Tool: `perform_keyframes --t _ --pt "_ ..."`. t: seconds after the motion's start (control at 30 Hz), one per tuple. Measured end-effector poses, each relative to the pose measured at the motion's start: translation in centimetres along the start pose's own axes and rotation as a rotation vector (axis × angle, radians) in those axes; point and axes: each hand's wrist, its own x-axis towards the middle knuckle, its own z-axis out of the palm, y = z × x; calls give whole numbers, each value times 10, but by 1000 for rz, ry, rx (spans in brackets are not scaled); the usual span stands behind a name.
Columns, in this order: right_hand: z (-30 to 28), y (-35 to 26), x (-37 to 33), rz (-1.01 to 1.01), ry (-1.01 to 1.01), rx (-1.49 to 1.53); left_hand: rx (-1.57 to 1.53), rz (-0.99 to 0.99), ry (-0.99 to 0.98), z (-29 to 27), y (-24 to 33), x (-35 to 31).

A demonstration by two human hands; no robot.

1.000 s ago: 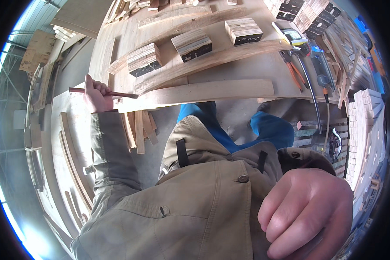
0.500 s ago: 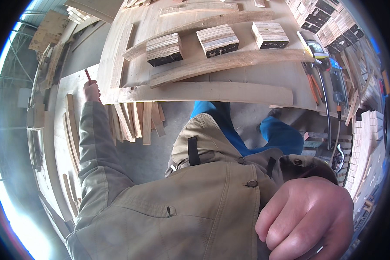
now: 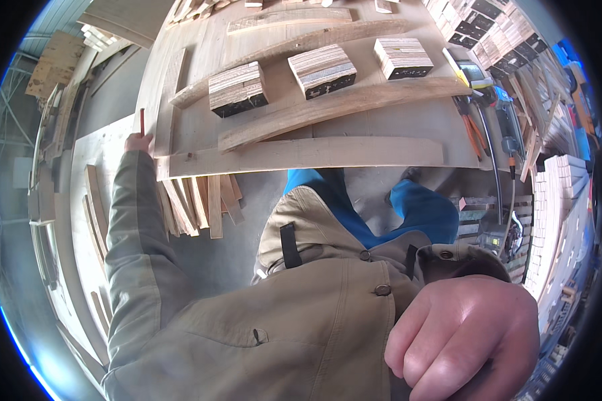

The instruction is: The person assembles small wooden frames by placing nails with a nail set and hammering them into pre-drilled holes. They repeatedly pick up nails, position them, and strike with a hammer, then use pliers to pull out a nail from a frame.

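My left hand [image 3: 138, 142] is at the left edge of the wooden tabletop, closed round a thin red pencil [image 3: 142, 120] that points up and away from me. Close beside it a narrow wooden strip [image 3: 172, 100] lies lengthwise on the table. Along the near edge runs a long, slightly curved board [image 3: 301, 154]. My right hand [image 3: 465, 334] is raised close in front of my jacket at the lower right, fingers curled into a fist. What it holds, if anything, is hidden.
Three layered wood blocks [image 3: 322, 69] with black fronts stand between curved boards [image 3: 341, 107] on the tabletop [image 3: 201, 134]. Loose strips [image 3: 197, 204] lie below its near left edge. At the right are orange-handled pliers [image 3: 473, 134], a power tool [image 3: 508, 123] and stacked wood [image 3: 555, 207].
The view has shifted slightly, so the table sits lower and further left. The pencil in my left hand now stands more upright. My right hand stays closed near my jacket.
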Motion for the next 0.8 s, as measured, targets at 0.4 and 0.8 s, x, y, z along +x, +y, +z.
perform_keyframes --t 0.4,0.8 --pt "-12 -4 -16 34 -117 91 -268 -179 -27 12 -14 -35" --pt "-9 -36 -23 27 -299 -11 -369 -200 -36 26 -27 -28"
